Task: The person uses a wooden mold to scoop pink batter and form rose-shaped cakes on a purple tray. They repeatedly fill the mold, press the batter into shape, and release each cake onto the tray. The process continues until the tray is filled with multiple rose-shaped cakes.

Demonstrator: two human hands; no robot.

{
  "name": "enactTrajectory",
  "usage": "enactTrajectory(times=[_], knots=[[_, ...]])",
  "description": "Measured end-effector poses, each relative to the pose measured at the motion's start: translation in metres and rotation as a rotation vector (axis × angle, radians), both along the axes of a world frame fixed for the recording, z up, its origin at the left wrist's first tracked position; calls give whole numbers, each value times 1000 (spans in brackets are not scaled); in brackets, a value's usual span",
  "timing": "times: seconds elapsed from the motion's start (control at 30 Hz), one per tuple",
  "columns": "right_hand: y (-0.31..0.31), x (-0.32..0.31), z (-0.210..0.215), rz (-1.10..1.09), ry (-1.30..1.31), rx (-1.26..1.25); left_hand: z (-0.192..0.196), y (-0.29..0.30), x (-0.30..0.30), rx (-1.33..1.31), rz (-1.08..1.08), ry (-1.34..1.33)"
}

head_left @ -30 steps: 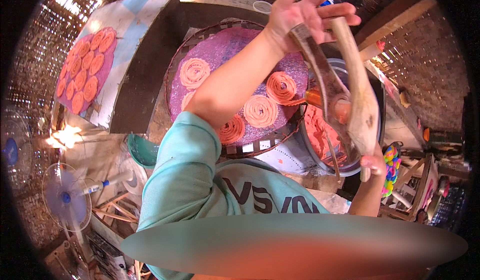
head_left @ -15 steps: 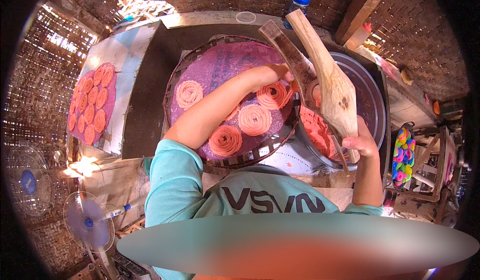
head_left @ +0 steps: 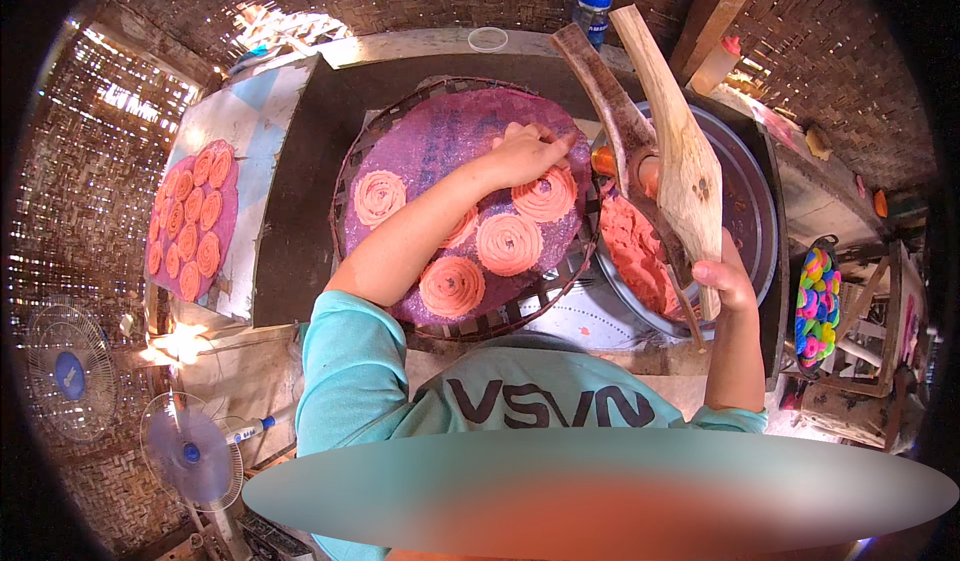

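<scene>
A wooden press with two long arms [head_left: 672, 166], one pale and one dark, stands tilted over a grey basin [head_left: 765, 261]. My right hand [head_left: 728, 279] is wrapped round the lower end of its arms. Coral dough [head_left: 638, 256] lies in the basin under the press. My left hand [head_left: 528, 156] is over a round woven tray [head_left: 345, 251] lined with a purple sheet [head_left: 440, 146]. Its fingers are bent, and what they hold, if anything, is hidden. Several coiled coral dough rosettes [head_left: 509, 244] lie on the sheet, one [head_left: 546, 195] just below that hand.
At the left, a board [head_left: 260, 131] bears another purple sheet with several rosettes [head_left: 211, 204]. Two fans [head_left: 191, 452] stand at lower left. A blue-capped bottle [head_left: 593, 11] and a clear ring [head_left: 488, 40] sit along the back ledge. A basket of bright coloured pieces [head_left: 818, 301] is at the right.
My left hand has moved left from beside the press to above the tray's upper right part. My right hand stays on the press, whose arms lean slightly further right.
</scene>
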State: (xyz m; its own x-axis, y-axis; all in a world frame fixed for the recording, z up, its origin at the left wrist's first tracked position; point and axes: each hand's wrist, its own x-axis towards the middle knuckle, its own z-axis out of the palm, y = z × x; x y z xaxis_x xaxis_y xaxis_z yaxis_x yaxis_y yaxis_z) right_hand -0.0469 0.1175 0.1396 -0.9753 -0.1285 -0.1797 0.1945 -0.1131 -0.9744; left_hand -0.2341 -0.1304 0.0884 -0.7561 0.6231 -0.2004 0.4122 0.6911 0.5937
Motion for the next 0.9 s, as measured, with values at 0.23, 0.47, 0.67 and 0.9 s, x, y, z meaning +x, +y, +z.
enactTrajectory(times=[0.23,0.47,0.67,0.9], knots=[[0,6,-2,-56,30,-76,-4,-16,9,110,-309,607],[9,13,2,-38,-14,-58,-5,-44,1,245,-81,622],[6,15,0,-88,6,-90,-10,-57,13,232,-128,531],[-5,16,6,-146,64,-100,-17,-50,14,218,-167,524]])
